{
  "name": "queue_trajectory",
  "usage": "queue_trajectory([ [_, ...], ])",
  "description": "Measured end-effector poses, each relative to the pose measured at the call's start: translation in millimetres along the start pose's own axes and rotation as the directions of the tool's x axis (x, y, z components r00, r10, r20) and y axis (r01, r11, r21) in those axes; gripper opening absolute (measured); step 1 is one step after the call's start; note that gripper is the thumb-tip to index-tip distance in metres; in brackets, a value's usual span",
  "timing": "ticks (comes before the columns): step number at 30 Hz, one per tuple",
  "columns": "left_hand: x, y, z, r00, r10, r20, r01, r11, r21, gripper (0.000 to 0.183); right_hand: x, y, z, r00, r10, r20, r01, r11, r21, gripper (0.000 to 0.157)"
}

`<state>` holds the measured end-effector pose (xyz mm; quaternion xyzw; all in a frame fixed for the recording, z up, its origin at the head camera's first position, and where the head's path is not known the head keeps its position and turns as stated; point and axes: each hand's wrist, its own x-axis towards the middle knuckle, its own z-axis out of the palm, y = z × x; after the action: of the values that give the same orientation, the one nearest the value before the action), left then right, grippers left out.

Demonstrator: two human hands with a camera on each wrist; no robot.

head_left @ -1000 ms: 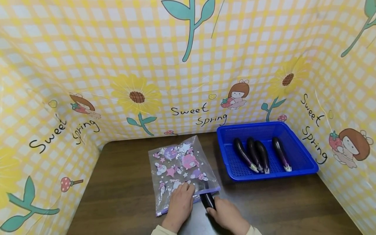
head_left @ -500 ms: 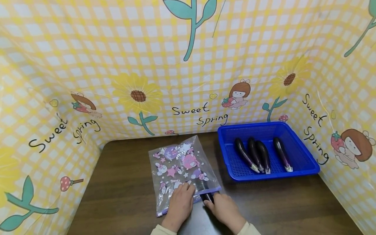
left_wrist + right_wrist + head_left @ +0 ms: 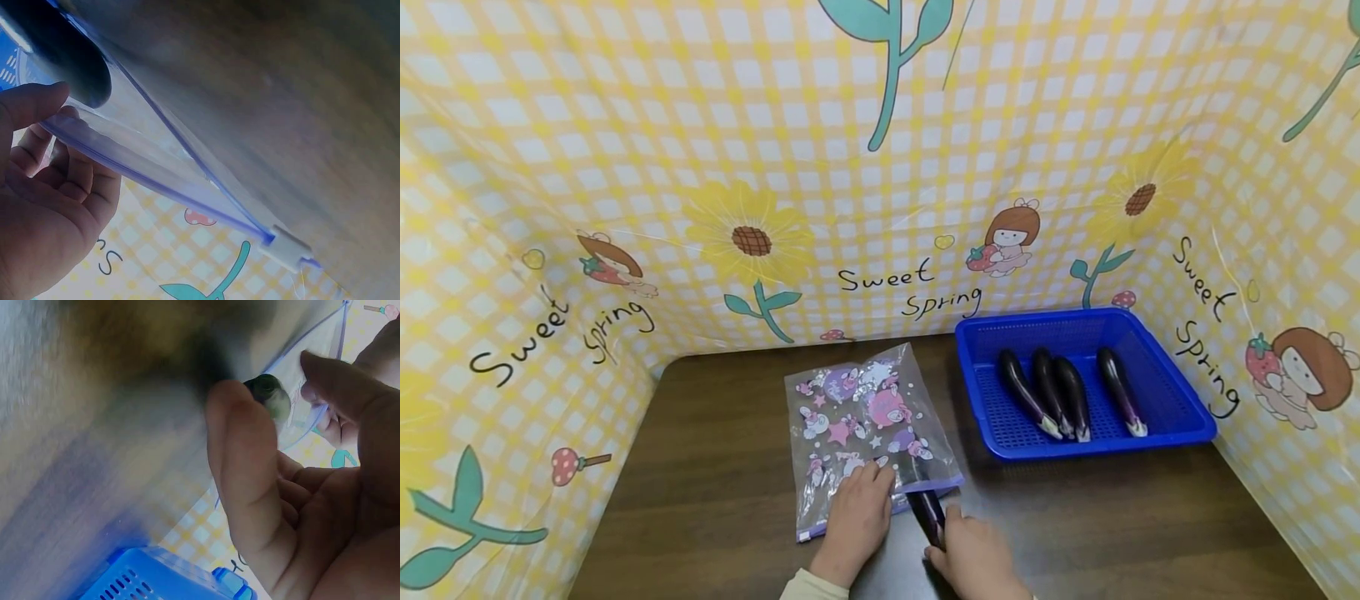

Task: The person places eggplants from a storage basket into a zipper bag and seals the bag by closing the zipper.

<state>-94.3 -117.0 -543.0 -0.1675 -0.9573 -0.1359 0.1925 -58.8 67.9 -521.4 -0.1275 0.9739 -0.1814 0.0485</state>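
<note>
To the left of the bag (image 3: 880, 425), the yellow checked cloth (image 3: 880, 179) has black words that say "Sweet Spring". The same words are on the cloth behind the bag, and again far to the right of the bag.

The left hand (image 3: 859, 518) is at the bag's mouth. The left wrist view shows its thumb and fingers pinching the purple edge. A white slider (image 3: 284, 249) sits at the left end of the mouth, and the mouth gapes toward the person. The bag lies on the brown counter (image 3: 715, 450). It has pink and white pictures on it. If there are words in its purple circles, they are too small to read. I see no brand name.

The eggplant (image 3: 927, 515) is in the right part of the bag's mouth. It lies slanted: its round end is inside the bag, and its stem end points out, toward the person and a little right.

The right hand (image 3: 977, 552) is just outside the bag's mouth, with thumb and fingers bent around the stem end. I cannot tell how tight it holds. From this hand, the eggplant runs forward and a bit left, into the bag. The right hand is nearer to it; the left is just beside it.

Right of the bag and farther back is a blue basket (image 3: 1093, 452). In it lie four other eggplants (image 3: 1070, 396), three close together and one apart.
</note>
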Motion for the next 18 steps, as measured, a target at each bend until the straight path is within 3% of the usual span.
queue_trajectory([
  [6,-0.3,-0.2,-0.4,1.0,0.006,-0.02,-0.007,1.0,-0.008,0.017,-5.0,0.7,6.9,0.987,-0.067,-0.148,0.066,0.998,-0.016,0.033],
  [18,-0.5,0.6,-3.6,1.0,0.014,-0.02,-0.015,1.0,-0.012,0.019,14.6,2.2,17.6,0.986,-0.03,-0.162,0.036,0.999,0.036,0.026],
])
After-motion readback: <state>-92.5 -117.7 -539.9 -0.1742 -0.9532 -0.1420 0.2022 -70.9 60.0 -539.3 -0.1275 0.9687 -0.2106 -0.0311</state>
